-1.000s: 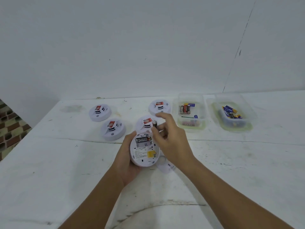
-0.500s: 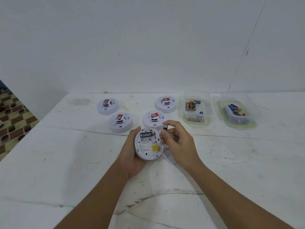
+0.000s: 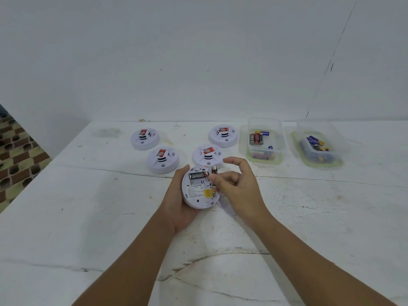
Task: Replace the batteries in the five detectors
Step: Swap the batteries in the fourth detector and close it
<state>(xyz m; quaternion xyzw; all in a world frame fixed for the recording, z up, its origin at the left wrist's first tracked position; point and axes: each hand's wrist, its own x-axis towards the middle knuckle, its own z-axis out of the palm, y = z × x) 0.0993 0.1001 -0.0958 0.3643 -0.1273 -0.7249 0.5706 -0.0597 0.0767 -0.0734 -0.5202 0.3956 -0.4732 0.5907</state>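
Left hand [image 3: 178, 202] noted cupping an upturned detector [image 3: 199, 187], back plate facing up, compartment open with one black Everready-type cell [image 3: 198, 175] seated across its top. Right hand [image 3: 237, 186] noted pinching a second AA battery [image 3: 214, 171] upright between thumb and fingers at the detector's right rim. Compared with one second ago: battery brought down from above the unit to just beside the compartment, hands closer together. Judged to mean insertion of the second cell is imminent; whether it is a fresh or spent cell cannot be told. Counted, left to right on the white table [image 3: 88, 217]: four detectors lying face up, far-left [image 3: 144, 139], near-left [image 3: 163, 160], centre [image 3: 207, 154], far-right [image 3: 223, 135]; with the held unit, five in all. Loose white cover [image 3: 226, 205] partly seen beneath the right hand. Two clear plastic tubs further right: nearer tub [image 3: 265, 142] holding several batteries, number uncertain; farther tub [image 3: 318, 146] holding blue-and-yellow batteries, count not readable.
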